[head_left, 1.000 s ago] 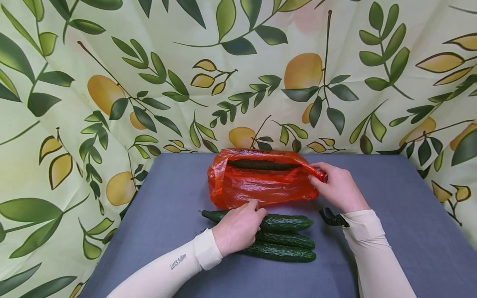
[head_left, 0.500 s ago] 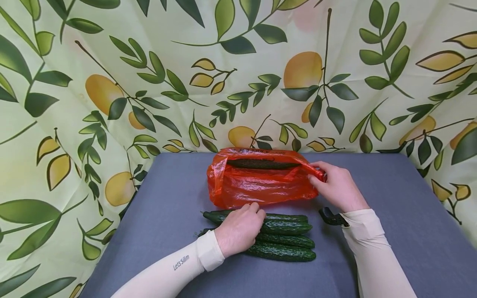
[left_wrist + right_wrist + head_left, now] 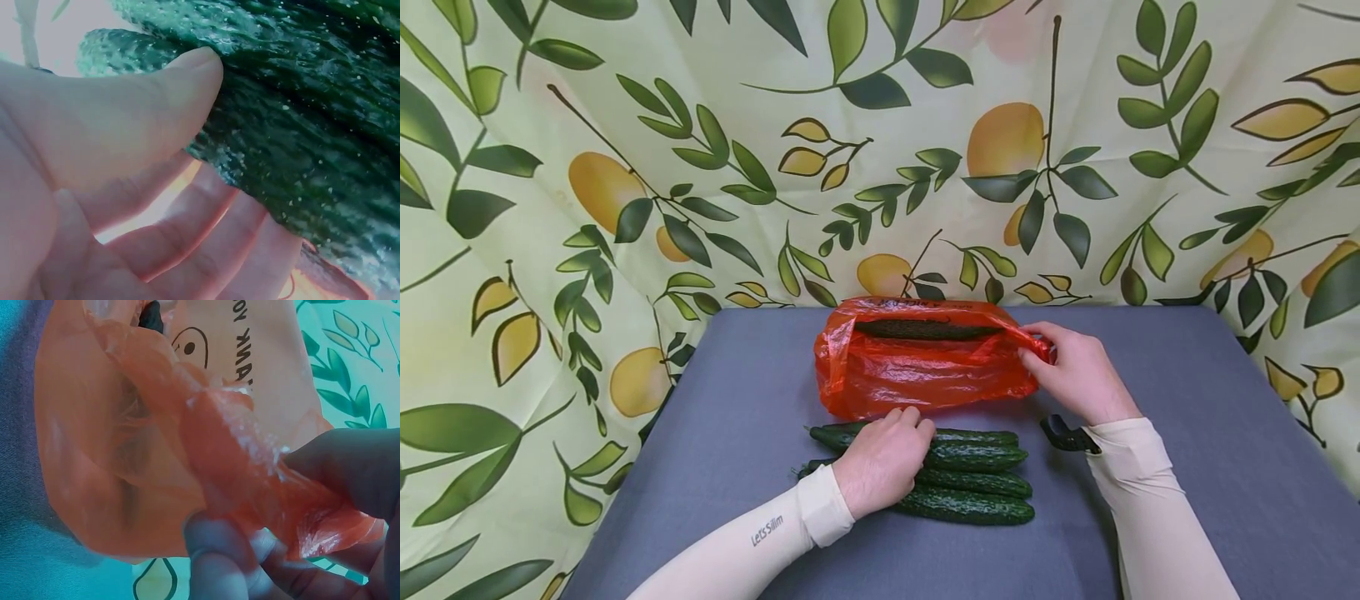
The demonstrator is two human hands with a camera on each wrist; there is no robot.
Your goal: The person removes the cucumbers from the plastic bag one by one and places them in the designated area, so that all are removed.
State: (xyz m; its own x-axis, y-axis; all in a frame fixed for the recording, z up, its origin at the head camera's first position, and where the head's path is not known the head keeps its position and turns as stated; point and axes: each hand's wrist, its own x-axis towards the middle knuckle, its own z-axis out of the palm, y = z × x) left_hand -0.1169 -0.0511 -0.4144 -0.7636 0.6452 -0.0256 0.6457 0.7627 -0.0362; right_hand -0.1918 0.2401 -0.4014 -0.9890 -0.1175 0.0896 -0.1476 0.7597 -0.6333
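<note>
Several dark green cucumbers (image 3: 973,507) lie side by side on the table, stretching left to right. My left hand (image 3: 883,462) reaches over them and grips the farthest cucumber (image 3: 281,162), thumb on one side and fingers curled along the other. Behind the row, a red plastic bag (image 3: 925,387) lies on its side, its mouth facing me. Inside it, a cucumber (image 3: 925,330) shows through the opening. At the bag's right end, my right hand (image 3: 1078,375) pinches the gathered plastic between thumb and fingers, as the right wrist view shows closely.
Grey cloth covers the table (image 3: 752,367). A leaf-and-fruit patterned curtain (image 3: 820,125) hangs right behind the table and along its sides. A black strap-like piece (image 3: 1067,435) sticks out at my right cuff.
The left hand has shifted very slightly with the far cucumber, and the row's left ends show a little more. The right hand keeps its hold on the bag.
</note>
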